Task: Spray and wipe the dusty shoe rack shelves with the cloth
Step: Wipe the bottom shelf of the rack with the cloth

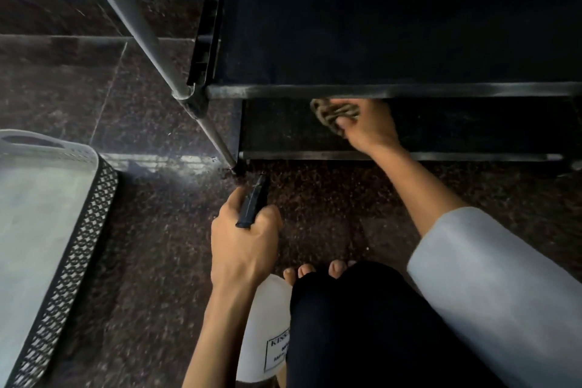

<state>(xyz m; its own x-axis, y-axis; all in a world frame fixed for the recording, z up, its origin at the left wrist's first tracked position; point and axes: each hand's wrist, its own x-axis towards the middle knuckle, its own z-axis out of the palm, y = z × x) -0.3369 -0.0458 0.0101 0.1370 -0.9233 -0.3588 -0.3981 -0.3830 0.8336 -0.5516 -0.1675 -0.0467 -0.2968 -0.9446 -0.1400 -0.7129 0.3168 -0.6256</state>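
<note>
The black shoe rack [393, 90] stands ahead with a dark fabric upper shelf [378, 28] and a lower shelf [283, 132] just above the floor. My right hand [368, 129] reaches under the upper rail and grips a crumpled brownish cloth [330, 113] against the lower shelf. My left hand [242, 239] holds the black trigger head of a white spray bottle [267, 324] near the floor, its nozzle pointing toward the rack's left front leg. The bottle's body is partly hidden behind my knee.
A white basket with a black patterned rim [72, 264] sits on the floor at the left. A grey metal pole [132, 19] slants down to the rack's left corner. My bare toes [318, 271] and dark trouser knee lie below the hands on the speckled dark floor.
</note>
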